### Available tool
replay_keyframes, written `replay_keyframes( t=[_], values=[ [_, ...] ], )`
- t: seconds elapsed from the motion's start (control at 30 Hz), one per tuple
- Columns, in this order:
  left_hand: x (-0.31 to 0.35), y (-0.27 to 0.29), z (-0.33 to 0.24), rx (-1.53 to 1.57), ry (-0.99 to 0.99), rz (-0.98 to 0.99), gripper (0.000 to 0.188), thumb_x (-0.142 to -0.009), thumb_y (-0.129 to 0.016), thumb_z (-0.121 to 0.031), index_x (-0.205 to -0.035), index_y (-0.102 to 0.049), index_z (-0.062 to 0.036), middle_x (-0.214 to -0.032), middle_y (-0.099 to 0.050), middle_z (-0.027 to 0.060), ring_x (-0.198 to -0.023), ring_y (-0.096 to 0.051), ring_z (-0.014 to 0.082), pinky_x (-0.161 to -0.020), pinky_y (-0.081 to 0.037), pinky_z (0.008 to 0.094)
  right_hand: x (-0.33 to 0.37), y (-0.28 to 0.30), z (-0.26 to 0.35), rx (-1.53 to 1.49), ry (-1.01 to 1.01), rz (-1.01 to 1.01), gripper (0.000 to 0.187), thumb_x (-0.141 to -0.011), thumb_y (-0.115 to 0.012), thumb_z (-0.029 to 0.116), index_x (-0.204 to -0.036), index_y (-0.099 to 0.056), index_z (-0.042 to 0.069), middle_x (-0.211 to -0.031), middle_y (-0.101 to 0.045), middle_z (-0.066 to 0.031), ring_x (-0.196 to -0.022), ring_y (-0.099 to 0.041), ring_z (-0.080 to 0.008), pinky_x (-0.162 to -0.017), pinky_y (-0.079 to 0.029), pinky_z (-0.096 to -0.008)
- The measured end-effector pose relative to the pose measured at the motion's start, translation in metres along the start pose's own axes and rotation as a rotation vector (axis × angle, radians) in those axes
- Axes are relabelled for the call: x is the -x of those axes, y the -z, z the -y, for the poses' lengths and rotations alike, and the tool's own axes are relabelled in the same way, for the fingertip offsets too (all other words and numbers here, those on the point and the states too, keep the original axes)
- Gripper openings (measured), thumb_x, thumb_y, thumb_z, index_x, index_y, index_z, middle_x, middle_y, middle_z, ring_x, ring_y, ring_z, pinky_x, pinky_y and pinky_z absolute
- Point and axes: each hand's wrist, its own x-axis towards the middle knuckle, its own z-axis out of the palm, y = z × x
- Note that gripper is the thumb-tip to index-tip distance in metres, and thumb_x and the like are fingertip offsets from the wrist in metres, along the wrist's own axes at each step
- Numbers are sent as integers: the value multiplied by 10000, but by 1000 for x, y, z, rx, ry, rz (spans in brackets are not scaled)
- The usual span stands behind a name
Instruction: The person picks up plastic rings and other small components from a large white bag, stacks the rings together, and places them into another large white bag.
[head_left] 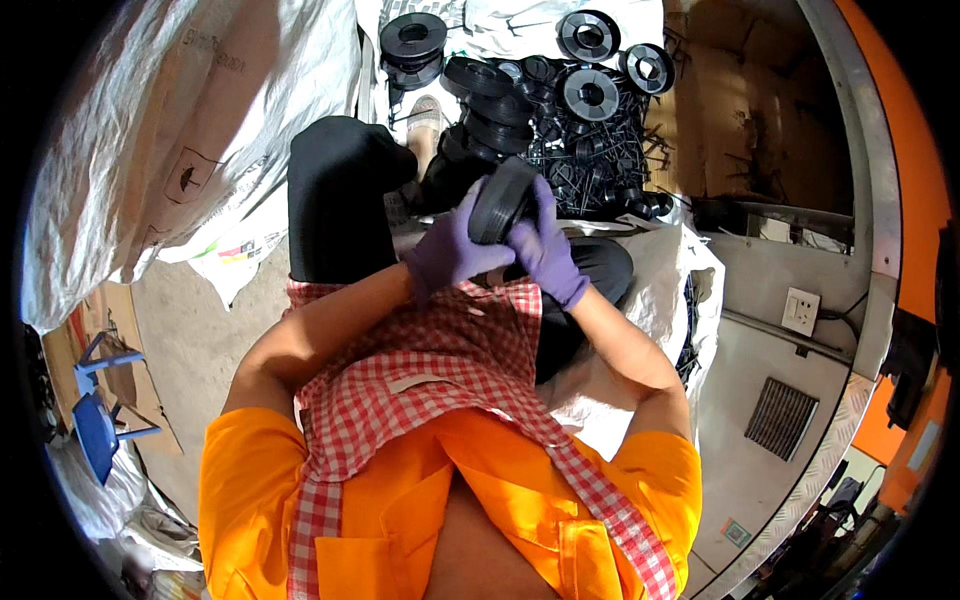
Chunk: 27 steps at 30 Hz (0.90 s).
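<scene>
Between my gloved hands is a black plastic spool [502,200], tilted and seen mostly from its edge, above my lap. The purple-gloved fingers of my left hand [447,246] wrap its left side. On the other side, my right hand [550,258] grips it with the fingers reaching up along the rim. Just beyond, several black spools lie stacked in a leaning pile [497,108]. Loose small black plastic parts [600,160] are heaped to the right of that pile.
Single spools [591,95] lie on the heap, and two more [413,38] are stacked at the far left of it. A white woven sack [200,150] hangs at left, with a blue stool [97,430] below. A metal machine panel with a socket [800,311] stands at right.
</scene>
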Motion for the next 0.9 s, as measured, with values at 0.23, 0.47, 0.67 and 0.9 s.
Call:
replay_keyframes(
  t=[0.23, 0.47, 0.67, 0.9],
  values=[
    [-1, -20, -7, -193, 79, 0, 786, -730, -778, -156, -1362, -341, 8, -1108, -600, 150, -1008, -598, 188, -873, -463, 301, -6, 9, -10, -479, -543, -125, 521, -807, -690, 261, -1225, -471, 40, -1135, -562, -125, -1033, -570, -258, -898, -470, -336],
    [-34, 24, 16, -1014, -1102, 284, 292, -841, -537, -248, -1119, -624, -274, -1285, -562, -10, -1244, -464, 261, -1050, -219, 629, 7, 45, 5, -1532, -865, 386, 432, -1011, -339, 254, -1418, -323, 110, -1357, -449, -83, -1212, -465, -197, -1053, -381, -352],
    [-100, 13, 1, -1164, -578, 98, 320, -787, -654, -235, -1104, -633, -196, -1241, -572, 33, -1199, -476, 259, -1002, -283, 572, 27, 72, -72, -1022, -605, 701, 472, -979, -453, 142, -1426, -335, 46, -1410, -430, -85, -1226, -464, -173, -1054, -360, -307],
    [-110, 22, 149, 74, 730, -982, 888, -648, -835, -279, -1362, -379, -9, -1304, -495, 144, -1198, -477, 289, -1012, -377, 397, -218, 109, -27, 320, 25, 149, 657, -824, -652, 313, -1358, -434, -3, -1254, -572, -148, -1155, -549, -236, -990, -419, -352]
  ],
)
